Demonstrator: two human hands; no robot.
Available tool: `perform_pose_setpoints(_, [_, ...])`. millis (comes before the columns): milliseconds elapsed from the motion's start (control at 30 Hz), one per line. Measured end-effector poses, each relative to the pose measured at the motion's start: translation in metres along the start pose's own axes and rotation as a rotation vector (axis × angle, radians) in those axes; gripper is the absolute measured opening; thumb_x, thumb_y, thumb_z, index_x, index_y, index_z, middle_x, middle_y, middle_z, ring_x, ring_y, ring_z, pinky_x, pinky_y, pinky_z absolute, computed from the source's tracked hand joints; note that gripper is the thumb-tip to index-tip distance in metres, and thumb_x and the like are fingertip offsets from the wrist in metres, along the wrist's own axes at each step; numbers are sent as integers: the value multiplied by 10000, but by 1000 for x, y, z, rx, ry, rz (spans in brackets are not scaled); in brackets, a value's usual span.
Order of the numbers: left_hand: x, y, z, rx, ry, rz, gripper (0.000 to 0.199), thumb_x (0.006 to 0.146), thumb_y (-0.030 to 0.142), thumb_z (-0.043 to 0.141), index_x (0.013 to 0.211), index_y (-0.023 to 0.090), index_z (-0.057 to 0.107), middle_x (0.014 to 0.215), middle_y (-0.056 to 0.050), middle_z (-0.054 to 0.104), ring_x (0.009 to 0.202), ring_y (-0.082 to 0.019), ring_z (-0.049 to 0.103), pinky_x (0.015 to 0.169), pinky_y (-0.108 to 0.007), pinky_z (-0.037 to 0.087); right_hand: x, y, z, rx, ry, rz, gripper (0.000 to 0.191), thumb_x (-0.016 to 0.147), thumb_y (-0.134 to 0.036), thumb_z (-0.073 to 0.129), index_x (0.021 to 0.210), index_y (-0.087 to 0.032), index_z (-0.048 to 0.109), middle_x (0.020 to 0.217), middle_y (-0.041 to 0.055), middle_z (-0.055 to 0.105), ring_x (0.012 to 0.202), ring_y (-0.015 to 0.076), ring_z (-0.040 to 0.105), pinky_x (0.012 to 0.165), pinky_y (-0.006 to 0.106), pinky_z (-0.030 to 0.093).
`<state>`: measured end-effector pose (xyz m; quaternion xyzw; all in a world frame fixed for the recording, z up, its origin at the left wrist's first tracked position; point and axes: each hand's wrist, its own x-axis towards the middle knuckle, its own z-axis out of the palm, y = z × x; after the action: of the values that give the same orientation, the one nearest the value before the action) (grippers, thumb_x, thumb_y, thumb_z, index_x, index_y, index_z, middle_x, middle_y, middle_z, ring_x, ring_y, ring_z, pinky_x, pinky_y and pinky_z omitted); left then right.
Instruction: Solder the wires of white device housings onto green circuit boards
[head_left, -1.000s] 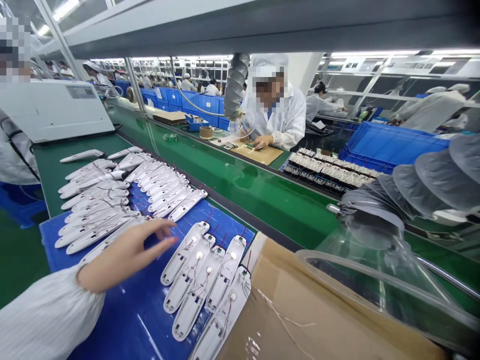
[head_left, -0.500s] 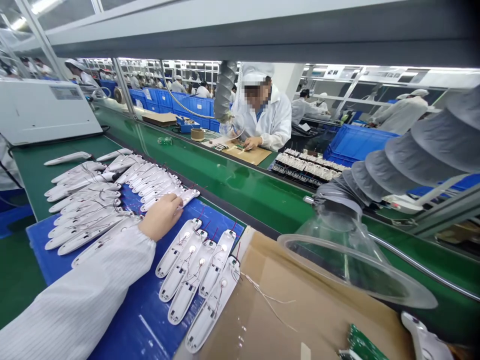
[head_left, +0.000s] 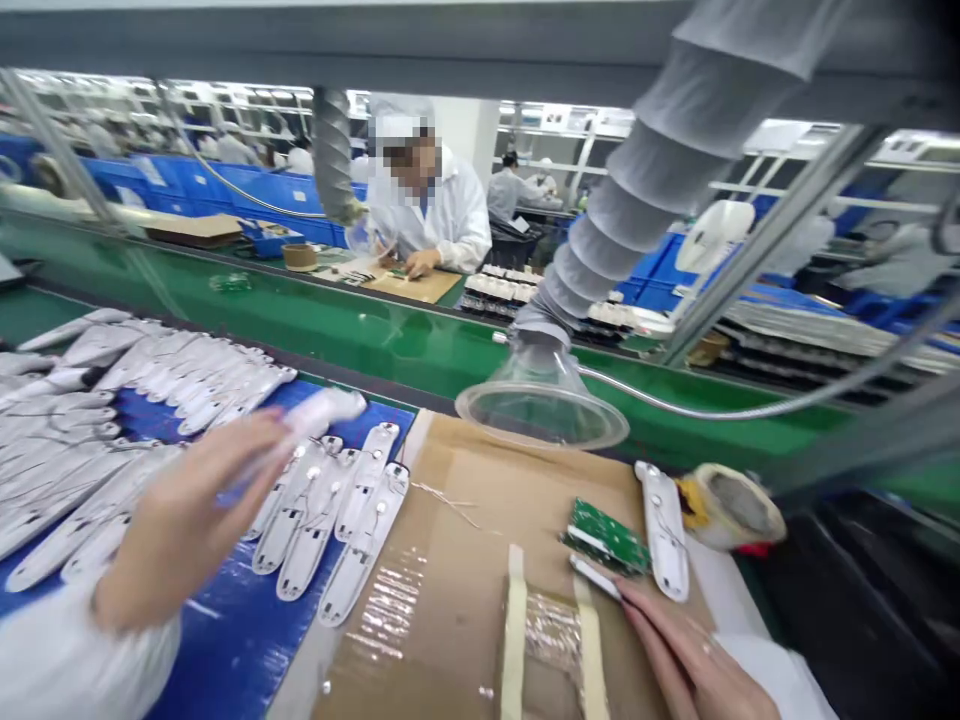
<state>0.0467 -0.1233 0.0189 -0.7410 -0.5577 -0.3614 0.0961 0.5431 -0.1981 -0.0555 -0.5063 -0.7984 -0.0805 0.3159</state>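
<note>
Left hand grasping a white, elongated plastic housing; right hand pinching a slim whitish implement. Carried low over white, wired plastic housings beside the left hand, it could snag.

shells on mat, left; circuit board on cardboard, right; belt behind both

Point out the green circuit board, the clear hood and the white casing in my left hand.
Green circuit board (head_left: 607, 535): head view, middle of its green face.
Clear hood (head_left: 540, 372): head view, cone wall above the rim.
White casing (head_left: 327, 408): head view, middle of its blurred visible part.
</note>
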Motion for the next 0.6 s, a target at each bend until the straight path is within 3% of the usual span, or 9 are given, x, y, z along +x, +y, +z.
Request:
perform_pose_setpoints(100, [-69, 62, 18, -123, -148, 170, 523, 999, 312, 540, 1472, 532, 497, 1337, 70, 698, 1237, -263, 678, 1033, -510, 635, 0, -12, -15, -73, 86, 83, 287, 1028, -226, 538, 1259, -223, 708, 1149, 16, 796, 949, 171, 797, 945, 202, 617])
perform_pose_setpoints(133, [-90, 81, 26, -153, -218, 241, 619, 1005, 259, 505, 1556, 519, 396, 1353, 57, 698, 1247, -250, 681, 991, -462, 668, 0, -19, -21, -65, 104, 126, 276, 1030, -233, 547, 1248, -225, 715, 1126, 19, 800, 930, 175, 799, 928, 211, 626])
perform_pose_setpoints(167, [-107, 97, 34, -201, -216, 306, 660, 1009, 258, 497, 1598, 499, 325, 1320, 43, 719, 1230, -243, 695, 943, -427, 692, 0, -26, -27, -40, 100, 160, 265, 1033, -246, 550, 1232, -232, 725, 1108, 22, 803, 913, 180, 799, 902, 221, 637])
perform_pose_setpoints(233, [-125, 121, 41, -275, -295, 319, 694, 1009, 336, 550, 1634, 445, 268, 1352, 14, 706, 1239, -246, 694, 928, -395, 702, 0, -41, -35, 56, 42, 169, 245, 1043, -274, 546, 1184, -251, 745, 1074, 20, 808, 890, 183, 798, 839, 223, 654])
perform_pose_setpoints(333, [-109, 130, 33, -364, -349, 98, 465, 1036, 393, 521, 1497, 453, 510, 1376, 22, 687, 1240, -246, 687, 1003, -407, 659, -3, -59, -35, 234, -86, 107, 242, 1059, -249, 530, 1195, -281, 727, 1068, -4, 804, 915, 151, 787, 828, 200, 652])
perform_pose_setpoints(433, [-61, 124, 30, -483, -448, -75, 304, 1070, 403, 450, 1163, 309, 724, 1192, -30, 742, 1130, -246, 697, 997, -411, 609, -3, -70, -25, 279, -158, 67, 256, 1059, -213, 534, 1240, -292, 697, 1139, -2, 778, 1025, 146, 757, 886, 241, 655])
perform_pose_setpoints(533, [-17, 128, 50, -597, -619, -80, 360, 1063, 427, 449, 1055, 212, 738, 1087, -87, 733, 1058, -259, 675, 996, -454, 552, 0, -77, -18, 202, -166, -20, 282, 1045, -185, 547, 1279, -264, 685, 1310, 48, 713, 1206, 191, 689, 987, 345, 647])
perform_pose_setpoints(600, [1, 136, 71, -672, -684, -41, 337, 1042, 428, 497, 1049, 201, 745, 1070, -84, 739, 1036, -244, 679, 989, -433, 545, -1, -80, -16, 178, -169, -97, 300, 1043, -163, 538, 1306, -227, 668, 1339, 71, 699, 1247, 192, 664, 1020, 350, 636])
